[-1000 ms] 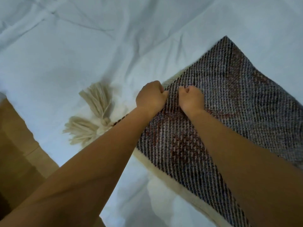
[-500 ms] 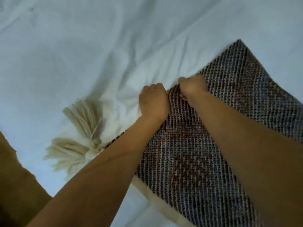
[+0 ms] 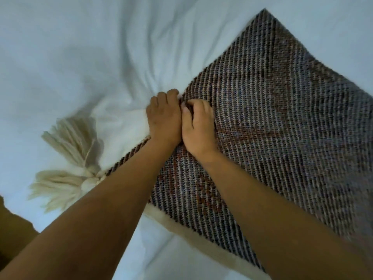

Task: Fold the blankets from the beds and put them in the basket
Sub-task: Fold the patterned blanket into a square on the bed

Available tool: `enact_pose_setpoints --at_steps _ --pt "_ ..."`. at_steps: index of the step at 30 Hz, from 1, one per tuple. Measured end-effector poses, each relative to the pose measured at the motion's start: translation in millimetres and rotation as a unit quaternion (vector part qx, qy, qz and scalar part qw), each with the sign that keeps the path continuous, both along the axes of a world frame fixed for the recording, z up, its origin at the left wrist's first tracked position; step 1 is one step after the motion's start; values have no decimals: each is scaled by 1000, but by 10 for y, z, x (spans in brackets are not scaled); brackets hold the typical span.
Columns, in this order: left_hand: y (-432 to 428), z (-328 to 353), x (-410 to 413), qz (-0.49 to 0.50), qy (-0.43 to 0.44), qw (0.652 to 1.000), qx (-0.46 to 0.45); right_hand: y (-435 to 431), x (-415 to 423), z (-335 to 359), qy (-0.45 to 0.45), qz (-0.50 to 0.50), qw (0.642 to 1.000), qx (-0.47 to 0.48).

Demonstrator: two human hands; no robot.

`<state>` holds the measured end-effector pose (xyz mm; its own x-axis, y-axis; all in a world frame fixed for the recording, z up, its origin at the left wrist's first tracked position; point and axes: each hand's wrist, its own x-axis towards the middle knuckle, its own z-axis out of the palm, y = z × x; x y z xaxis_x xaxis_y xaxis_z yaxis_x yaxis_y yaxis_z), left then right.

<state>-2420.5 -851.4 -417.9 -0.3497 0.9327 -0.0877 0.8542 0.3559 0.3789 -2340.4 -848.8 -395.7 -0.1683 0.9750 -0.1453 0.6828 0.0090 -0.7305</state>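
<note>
A dark woven blanket (image 3: 272,110) with reddish patterns and a cream border lies folded on the white bed, one corner pointing to the upper right. Two cream tassels (image 3: 68,158) hang from its left corner. My left hand (image 3: 164,116) grips the blanket's upper-left edge with curled fingers. My right hand (image 3: 198,126) sits right beside it, touching it, fingers pinching the weave at the same edge. Both forearms cross the blanket's lower part. No basket is in view.
A wrinkled white bed sheet (image 3: 90,47) fills the rest of the view. A brown wooden surface (image 3: 14,233) shows at the lower left beside the bed's edge.
My two hands have come together until they touch at the blanket's edge. The view has shifted, so the blanket's far corner now sits higher in the frame.
</note>
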Motion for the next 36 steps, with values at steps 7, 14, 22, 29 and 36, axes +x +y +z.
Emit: enact_pose_setpoints --at_steps 7,14,22,29,36 --pt "-674 206 674 -141 27 989 -36 -897 795 164 -34 12 999 -39" --pt "-1772 234 1624 -378 49 915 -134 -1935 1986 374 -168 69 979 -95" --pt "-2403 310 2211 -543 127 820 -129 -2859 3031 442 -300 103 946 -67" --pt "-2329 455 2625 -449 101 869 -183 -3105 3595 431 -390 19 918 -69" --pt "-2729 591 2564 -501 208 802 -248 -3273 3608 431 -359 63 924 -114"
